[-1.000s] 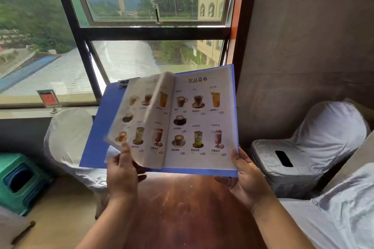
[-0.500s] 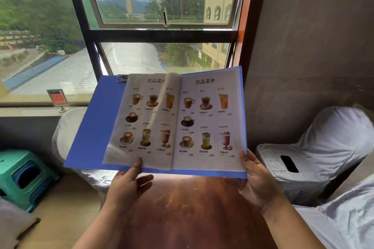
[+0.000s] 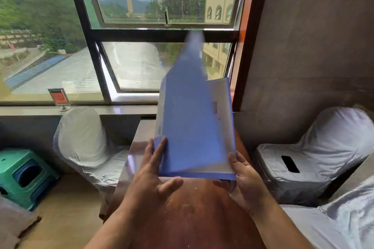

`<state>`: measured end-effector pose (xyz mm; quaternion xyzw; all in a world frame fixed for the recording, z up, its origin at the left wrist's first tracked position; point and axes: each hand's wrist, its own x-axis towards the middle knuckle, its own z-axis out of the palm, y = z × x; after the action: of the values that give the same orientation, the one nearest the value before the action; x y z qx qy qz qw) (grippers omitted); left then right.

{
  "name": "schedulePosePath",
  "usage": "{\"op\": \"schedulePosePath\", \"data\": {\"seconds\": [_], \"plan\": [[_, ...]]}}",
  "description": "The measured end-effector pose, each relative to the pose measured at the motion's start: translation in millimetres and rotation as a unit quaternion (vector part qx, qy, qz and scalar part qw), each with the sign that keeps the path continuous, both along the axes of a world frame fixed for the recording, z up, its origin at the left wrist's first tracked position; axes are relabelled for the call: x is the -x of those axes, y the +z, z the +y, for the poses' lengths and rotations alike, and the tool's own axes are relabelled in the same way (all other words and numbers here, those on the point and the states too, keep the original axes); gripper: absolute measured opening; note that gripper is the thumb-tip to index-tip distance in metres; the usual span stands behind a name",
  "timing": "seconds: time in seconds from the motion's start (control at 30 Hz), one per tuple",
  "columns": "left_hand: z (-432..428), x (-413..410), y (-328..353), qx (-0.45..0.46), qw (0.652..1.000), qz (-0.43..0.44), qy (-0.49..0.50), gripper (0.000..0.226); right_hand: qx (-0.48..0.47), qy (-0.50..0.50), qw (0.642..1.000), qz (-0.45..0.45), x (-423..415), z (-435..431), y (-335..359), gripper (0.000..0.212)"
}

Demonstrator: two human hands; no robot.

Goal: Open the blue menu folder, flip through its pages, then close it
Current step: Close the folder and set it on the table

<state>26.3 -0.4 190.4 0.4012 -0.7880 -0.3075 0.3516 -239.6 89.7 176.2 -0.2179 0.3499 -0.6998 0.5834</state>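
Observation:
The blue menu folder [image 3: 188,127] is held above the brown table, nearly closed, its blue front cover swung over the pages and blurred by motion. A strip of white page [image 3: 220,103] still shows along the right edge. My left hand [image 3: 151,170] lies flat against the cover's lower left corner, fingers spread. My right hand [image 3: 242,176] grips the folder's lower right corner from beneath, thumb on the page edge.
A reddish-brown table [image 3: 192,214] lies below the folder. White-covered chairs stand at left [image 3: 81,139] and right [image 3: 315,153]. A green stool [image 3: 22,174] sits at far left. A small red sign [image 3: 58,97] stands on the windowsill; a concrete wall rises on the right.
The folder was open showing drink pages. My left hand has swung the blue cover from the left over the pages, hiding the menu. My right hand kept its grip.

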Motion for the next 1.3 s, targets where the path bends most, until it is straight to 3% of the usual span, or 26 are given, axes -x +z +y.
{"op": "schedulePosePath", "data": {"seconds": [0.07, 0.1, 0.17, 0.2, 0.27, 0.5, 0.6, 0.7, 0.83, 0.9, 0.97, 1.03, 1.17, 1.3], "plan": [[-3, 2, 5, -0.002, 0.999, 0.045, -0.001, 0.109, 0.029, 0.013, 0.999, 0.007, 0, 0, 1, 0.034], [-5, 5, 10, -0.045, 0.991, 0.121, 0.024, 0.096, 0.037, 0.021, 0.999, 0.001, 0, 0, 3, 0.047], [-11, 9, 17, -0.111, 0.97, 0.206, 0.071, 0.046, 0.043, 0.042, 0.998, 0.022, 2, -1, 7, 0.066], [-13, 11, 20, -0.106, 0.97, 0.202, 0.087, 0.026, 0.044, 0.054, 0.997, 0.039, 4, -2, 10, 0.067], [-16, 10, 21, -0.113, 0.966, 0.202, 0.115, 0.007, 0.043, 0.071, 0.994, 0.073, 7, -2, 14, 0.065], [-4, 14, 27, -0.106, 0.962, 0.21, 0.137, 0.01, 0.017, -0.007, 0.986, 0.169, 5, 0, 30, 0.063], [-5, 18, 27, -0.104, 0.962, 0.213, 0.134, 0.009, 0.023, -0.025, 0.984, 0.173, 7, -1, 32, 0.043], [-9, 19, 19, -0.138, 0.958, 0.231, 0.1, 0.015, 0.014, -0.039, 0.98, 0.195, 10, 1, 26, 0.036], [-9, 16, -37, -0.313, 0.938, 0.14, 0.049, 0.033, -0.073, -0.09, 0.963, 0.244, 11, 16, -22, 0.024], [-2, 10, -88, -0.355, 0.934, 0.0, 0.036, 0.029, -0.129, -0.087, 0.95, 0.269, 8, 38, -65, 0.025], [24, 1, -142, -0.336, 0.926, -0.166, 0.043, 0.034, -0.196, -0.047, 0.922, 0.33, 1, 70, -116, 0.028], [59, -7, -190, -0.326, 0.906, -0.265, 0.047, 0.043, -0.275, 0.0, 0.873, 0.404, -6, 109, -171, 0.021], [129, -22, -268, -0.363, 0.859, -0.359, 0.028, 0.054, -0.396, 0.09, 0.764, 0.501, -21, 175, -251, 0.004], [167, -32, -307, -0.358, 0.83, -0.429, 0.003, 0.053, -0.444, 0.17, 0.684, 0.554, -29, 210, -291, 0.014]]}}
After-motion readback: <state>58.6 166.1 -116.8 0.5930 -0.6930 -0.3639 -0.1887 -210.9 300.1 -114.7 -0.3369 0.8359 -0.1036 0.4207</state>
